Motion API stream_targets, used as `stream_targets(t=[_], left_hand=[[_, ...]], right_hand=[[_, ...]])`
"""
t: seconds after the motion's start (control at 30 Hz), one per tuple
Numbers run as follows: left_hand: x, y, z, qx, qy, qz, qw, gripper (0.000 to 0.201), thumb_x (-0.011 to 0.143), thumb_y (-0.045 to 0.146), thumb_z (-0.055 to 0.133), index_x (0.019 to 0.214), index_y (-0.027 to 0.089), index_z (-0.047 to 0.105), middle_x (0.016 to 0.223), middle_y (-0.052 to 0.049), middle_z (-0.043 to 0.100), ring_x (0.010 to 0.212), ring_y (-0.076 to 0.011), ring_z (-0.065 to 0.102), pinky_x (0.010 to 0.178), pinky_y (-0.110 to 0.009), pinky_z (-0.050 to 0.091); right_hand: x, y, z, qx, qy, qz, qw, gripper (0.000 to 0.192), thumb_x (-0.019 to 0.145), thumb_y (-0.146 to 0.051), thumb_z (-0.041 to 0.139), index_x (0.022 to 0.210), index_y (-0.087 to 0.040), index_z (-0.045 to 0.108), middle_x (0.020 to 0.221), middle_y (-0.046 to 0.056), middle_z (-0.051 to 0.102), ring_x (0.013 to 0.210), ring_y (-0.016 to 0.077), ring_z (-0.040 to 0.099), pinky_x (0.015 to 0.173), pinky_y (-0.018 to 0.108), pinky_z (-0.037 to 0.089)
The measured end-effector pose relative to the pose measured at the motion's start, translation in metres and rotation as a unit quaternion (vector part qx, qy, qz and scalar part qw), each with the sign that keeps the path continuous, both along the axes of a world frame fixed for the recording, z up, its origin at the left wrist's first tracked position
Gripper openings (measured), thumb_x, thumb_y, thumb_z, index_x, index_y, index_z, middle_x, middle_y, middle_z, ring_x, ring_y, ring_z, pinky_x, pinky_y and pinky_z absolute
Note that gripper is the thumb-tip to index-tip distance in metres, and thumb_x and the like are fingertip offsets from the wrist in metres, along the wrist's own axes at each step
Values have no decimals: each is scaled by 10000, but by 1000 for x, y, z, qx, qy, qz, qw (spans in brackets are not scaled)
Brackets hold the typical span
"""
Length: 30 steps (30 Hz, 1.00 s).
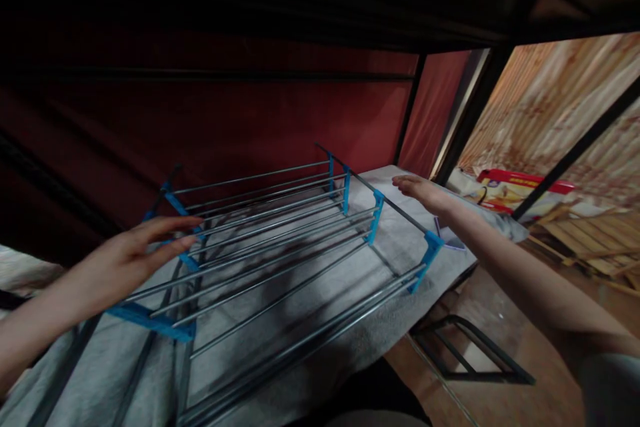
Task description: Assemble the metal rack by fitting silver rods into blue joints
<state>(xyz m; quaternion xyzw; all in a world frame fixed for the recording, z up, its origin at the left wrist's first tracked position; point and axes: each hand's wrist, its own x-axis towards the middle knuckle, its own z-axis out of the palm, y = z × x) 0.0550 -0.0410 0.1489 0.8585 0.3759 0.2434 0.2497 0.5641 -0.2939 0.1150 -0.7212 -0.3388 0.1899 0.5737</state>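
**Folding drying rack laid flat on a lower bunk**

A dim bunk space is seen, closed in by dark red walls and a black metal frame overhead, with a corrugated rust-stained wall (565,100) showing through the opening at the right. A mattress (400,247) covered in pale grey cloth fills the lower bunk, and on it a drying rack (280,233) of thin steel rods and blue plastic joints is spread nearly flat, its long side running from near left to far right.

The left hand (135,250) is held open, fingers stretched and together, at the rack's left end, just beside or lightly against a blue joint (187,260) — a firm grip is not shown. The right hand (417,188) is likewise open, palm down, reaching over the far right rail; whether the rail is touched cannot be told.

The rack is judged light but awkward: stiff along its rods, loose at the hinged blue joints, and smooth enough to slip. It would best be taken by the outer rails close to the joints — fingers kept out of the hinges.

A red-and-white package (515,188) lies beyond the mattress, and wooden slats (595,240) are stacked on the floor.
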Motion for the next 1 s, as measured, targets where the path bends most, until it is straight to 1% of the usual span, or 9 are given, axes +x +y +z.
stream_targets(t=[0.07, 0.1, 0.23, 0.33, 0.4, 0.57, 0.7, 0.83, 1.0], left_hand=[[53, -15, -8, 53, 47, -117, 991, 721, 768, 745, 611, 1238, 204, 693, 1254, -60, 705, 1184, -323, 647, 1062, -446, 495], [79, -23, -15, 79, 68, -140, 985, 650, 800, 675, 609, 1233, 198, 697, 1252, -82, 704, 1190, -330, 646, 1087, -445, 472], [165, -47, -53, 111, 150, -179, 966, 518, 870, 405, 599, 1336, 181, 639, 1366, -154, 654, 1284, -359, 597, 1133, -473, 410], [208, -57, -78, 90, 151, -211, 962, 517, 873, 339, 613, 1362, 170, 608, 1417, -169, 626, 1312, -338, 580, 1133, -439, 408], [226, -61, -88, 72, 162, -219, 959, 518, 862, 300, 628, 1367, 190, 602, 1410, -151, 638, 1292, -318, 597, 1096, -406, 441], [246, -65, -97, 66, 189, -205, 958, 355, 928, 250, 518, 1238, 214, 689, 1212, -123, 744, 1117, -298, 690, 952, -380, 511], [246, -63, -98, 59, 164, -220, 960, 356, 943, 263, 495, 1230, 206, 697, 1261, -121, 730, 1163, -299, 670, 979, -382, 501], [245, -64, -96, 54, 169, -205, 962, 359, 948, 265, 474, 1222, 214, 701, 1211, -124, 748, 1107, -302, 687, 925, -387, 512], [246, -67, -89, 42, 173, -191, 965, 403, 959, 296, 445, 1264, 175, 678, 1277, -154, 717, 1148, -328, 675, 956, -411, 499]], right_hand=[[11, 19, -19, -46, 48, 0, 998, 124, 900, -225, 607, 930, -165, 712, 1084, 91, 727, 1003, 197, 647, 960, 334, 496], [12, 28, -29, -63, 69, 13, 996, 124, 904, -226, 595, 905, -165, 703, 1041, 88, 730, 958, 196, 649, 928, 322, 509], [10, 49, -52, -86, 96, 65, 989, 113, 913, -226, 587, 932, -178, 688, 982, 66, 731, 916, 187, 649, 874, 288, 529], [14, 51, -56, -86, 98, 85, 988, 125, 901, -201, 608, 999, -180, 683, 1030, 74, 737, 967, 188, 657, 909, 297, 534], [17, 50, -58, -87, 92, 103, 987, 118, 904, -200, 608, 994, -176, 680, 1036, 87, 740, 989, 191, 661, 931, 302, 535], [20, 51, -68, -68, 69, 103, 990, 136, 909, -249, 608, 1008, -180, 672, 1031, 96, 744, 1003, 199, 668, 944, 322, 542], [21, 53, -74, -59, 57, 106, 991, 160, 910, -275, 595, 1021, -186, 667, 989, 83, 745, 992, 200, 669, 928, 324, 546], [21, 51, -72, -65, 47, 113, 990, 163, 900, -263, 576, 1012, -183, 664, 977, 73, 743, 969, 197, 667, 875, 297, 548], [20, 50, -68, -68, 36, 116, 990, 149, 877, -237, 555, 974, -183, 655, 933, 62, 733, 937, 200, 659, 807, 269, 544]])
